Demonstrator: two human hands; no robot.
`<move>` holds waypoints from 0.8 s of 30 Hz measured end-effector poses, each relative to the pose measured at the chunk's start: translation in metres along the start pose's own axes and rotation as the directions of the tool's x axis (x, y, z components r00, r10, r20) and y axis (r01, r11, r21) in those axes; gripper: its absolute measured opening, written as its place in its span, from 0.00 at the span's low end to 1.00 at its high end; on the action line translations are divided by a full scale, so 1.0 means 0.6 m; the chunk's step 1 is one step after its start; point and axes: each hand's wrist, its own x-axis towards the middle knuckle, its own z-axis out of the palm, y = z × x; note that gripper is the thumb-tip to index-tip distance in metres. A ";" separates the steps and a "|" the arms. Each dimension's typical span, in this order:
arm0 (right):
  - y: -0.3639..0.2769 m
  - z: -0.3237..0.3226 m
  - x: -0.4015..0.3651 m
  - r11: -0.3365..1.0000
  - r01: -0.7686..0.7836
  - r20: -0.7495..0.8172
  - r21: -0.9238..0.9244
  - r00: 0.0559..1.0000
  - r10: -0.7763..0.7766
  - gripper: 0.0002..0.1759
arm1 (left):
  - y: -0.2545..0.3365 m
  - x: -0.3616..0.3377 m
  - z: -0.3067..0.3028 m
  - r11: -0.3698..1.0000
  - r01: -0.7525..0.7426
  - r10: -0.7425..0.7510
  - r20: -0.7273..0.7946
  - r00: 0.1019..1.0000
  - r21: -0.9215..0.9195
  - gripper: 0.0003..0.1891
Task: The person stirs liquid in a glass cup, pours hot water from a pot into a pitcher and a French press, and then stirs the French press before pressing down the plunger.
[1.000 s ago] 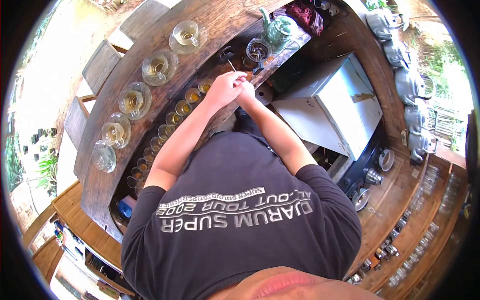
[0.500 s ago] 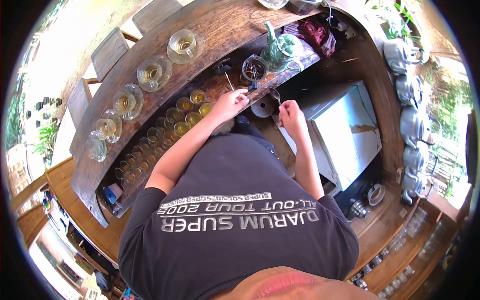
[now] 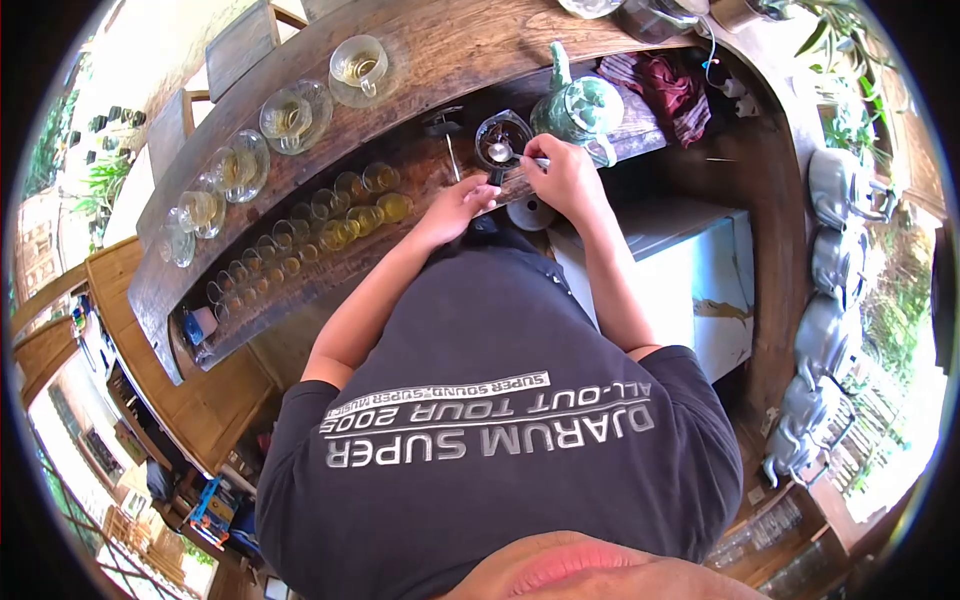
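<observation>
My left hand (image 3: 458, 208) is closed on the black handle (image 3: 496, 176) of a round glass pot. Dark material shows inside the pot (image 3: 503, 128), which rests on the wooden ledge. From the right, my right hand (image 3: 562, 175) reaches over the ledge and pinches a metal spoon. The spoon's bowl (image 3: 499, 152) is over the pot's opening. A green and white teapot (image 3: 585, 107) stands just beyond my right hand. Left of the pot, a thin metal rod (image 3: 452, 155) stands out from a dark object.
Glass cups on saucers (image 3: 358, 66) line the curved wooden counter (image 3: 440, 50). Rows of small glasses with yellow liquid (image 3: 340, 232) stand on the lower shelf. A red cloth (image 3: 668, 88) lies at the back right. Metal kettles (image 3: 838, 185) line the right side, beyond a white cabinet (image 3: 665, 290).
My right hand has moved up and left with the spoon, from beside the ledge to over the glass pot. My left hand stays by the handle. The camera view has shifted.
</observation>
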 end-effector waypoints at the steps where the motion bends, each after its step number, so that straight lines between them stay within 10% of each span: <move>1: 0.000 -0.002 0.002 0.996 0.033 0.045 0.079 0.998 -0.036 0.08 | -0.011 0.006 -0.002 1.000 0.027 -0.027 -0.014 1.000 -0.007 0.21; 14: 0.015 0.034 0.034 0.947 0.307 -0.080 -0.095 0.946 -0.314 0.06 | -0.004 -0.030 -0.001 0.994 -0.036 0.064 -0.285 0.956 0.102 0.15; 24: -0.004 0.002 0.038 0.907 0.417 0.142 -0.059 0.903 -0.405 0.05 | -0.013 -0.026 -0.009 0.978 -0.081 0.135 -0.286 0.949 0.191 0.15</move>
